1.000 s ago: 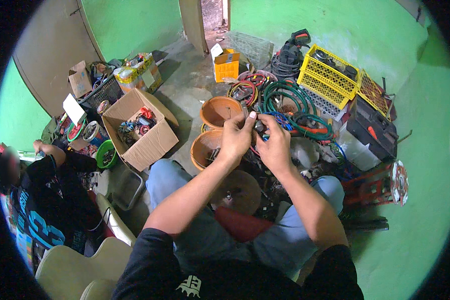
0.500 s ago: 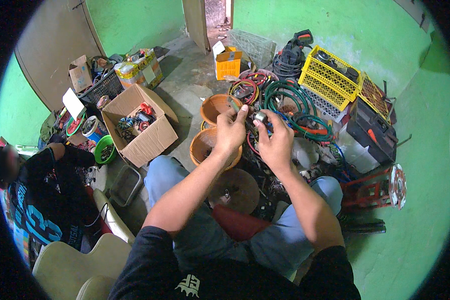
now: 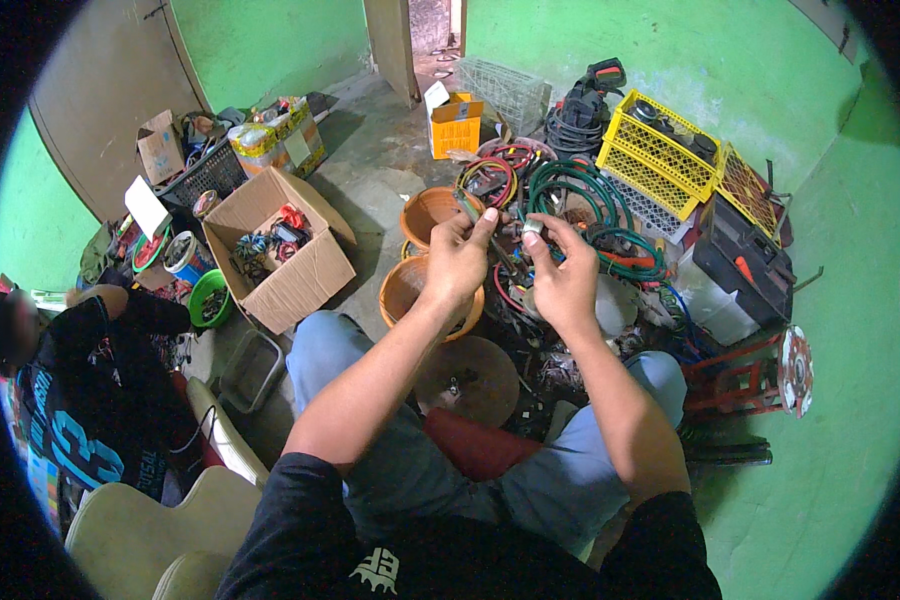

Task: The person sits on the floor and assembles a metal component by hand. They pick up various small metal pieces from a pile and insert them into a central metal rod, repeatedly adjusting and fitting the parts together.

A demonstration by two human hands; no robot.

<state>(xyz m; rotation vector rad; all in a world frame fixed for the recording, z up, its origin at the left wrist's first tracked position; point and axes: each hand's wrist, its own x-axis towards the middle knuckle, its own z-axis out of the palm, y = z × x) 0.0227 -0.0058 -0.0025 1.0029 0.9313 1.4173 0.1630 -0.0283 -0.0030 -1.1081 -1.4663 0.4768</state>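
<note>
My right hand (image 3: 567, 278) pinches a small silvery round metal part (image 3: 532, 227) between thumb and fingertips. Close beside it, my left hand (image 3: 456, 260) is closed with the thumb up, gripping a thin greenish-grey piece (image 3: 467, 207) whose kind I cannot make out. The two hands are apart, held above my lap. Beneath and beyond the left hand stand two orange buckets (image 3: 394, 292), one behind the other. A round brown disc-topped surface (image 3: 467, 383) with a small metal bit on it lies between my knees.
A cardboard box (image 3: 300, 285) of cables and a green bowl (image 3: 208, 300) stand left. Coiled green hose (image 3: 580, 195), yellow crates (image 3: 660, 150), a black toolbox (image 3: 735, 270) and a red metal frame (image 3: 760, 375) fill the right. A co-worker in black (image 3: 100, 400) sits at far left.
My right hand has moved slightly right and turned the silvery part, so its side now shows. The left hand has barely moved.
</note>
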